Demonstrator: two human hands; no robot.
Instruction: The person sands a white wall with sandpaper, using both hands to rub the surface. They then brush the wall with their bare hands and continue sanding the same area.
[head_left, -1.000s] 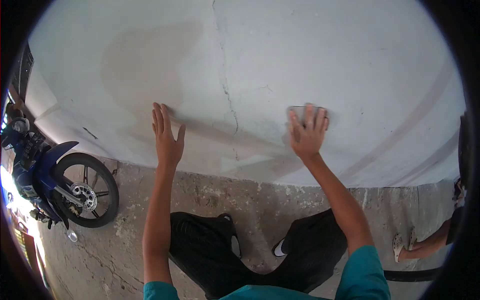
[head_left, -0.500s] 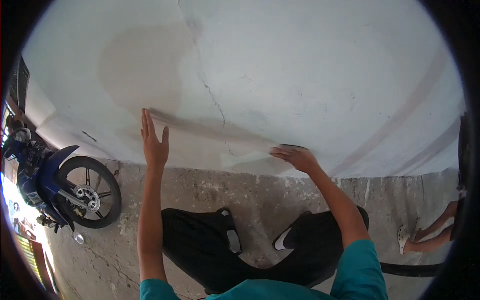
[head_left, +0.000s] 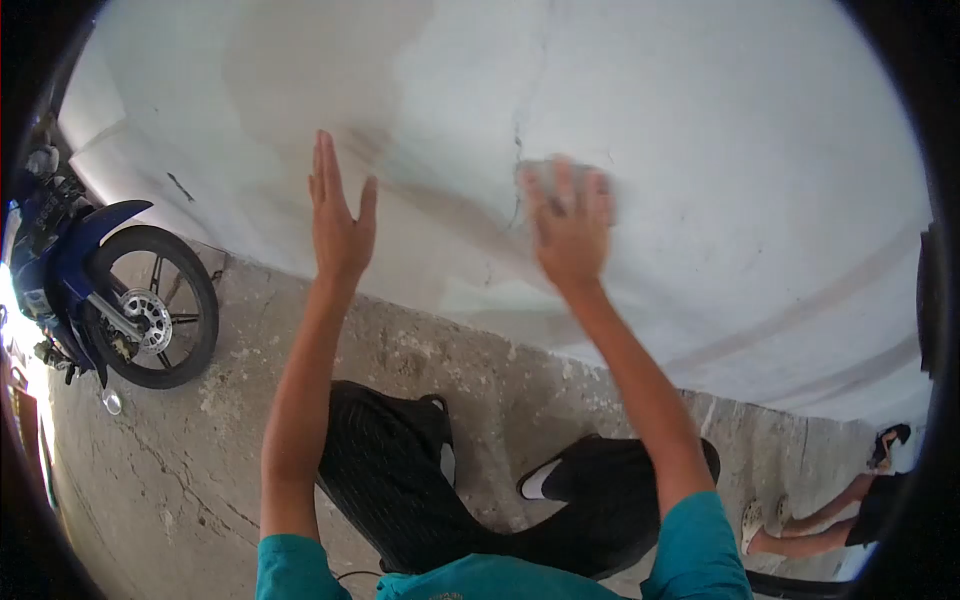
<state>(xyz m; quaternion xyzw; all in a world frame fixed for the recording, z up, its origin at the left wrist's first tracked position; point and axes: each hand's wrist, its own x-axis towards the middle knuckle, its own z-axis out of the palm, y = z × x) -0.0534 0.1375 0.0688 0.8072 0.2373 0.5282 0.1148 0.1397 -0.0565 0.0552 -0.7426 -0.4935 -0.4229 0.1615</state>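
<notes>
A white wall [head_left: 720, 150] with a thin crack and greyish patches fills the upper view. My left hand [head_left: 342, 215] is raised at the wall with its fingers straight, the thumb apart and nothing in it. My right hand [head_left: 572, 225], blurred by motion, lies with spread fingers over a dark flat object [head_left: 612, 198] against the wall, beside the crack. Only the object's edges show around the fingers, so I cannot make out what it is.
At the left stands a blue motorcycle [head_left: 75, 255], its front wheel [head_left: 160, 305] near the wall. Another person's legs [head_left: 825, 525] in light clogs are at the lower right. The concrete floor [head_left: 200, 450] is cracked and stained.
My right hand has moved up the wall and to the left with the dark object. My left hand appears higher and slightly further right. The view has tilted.
</notes>
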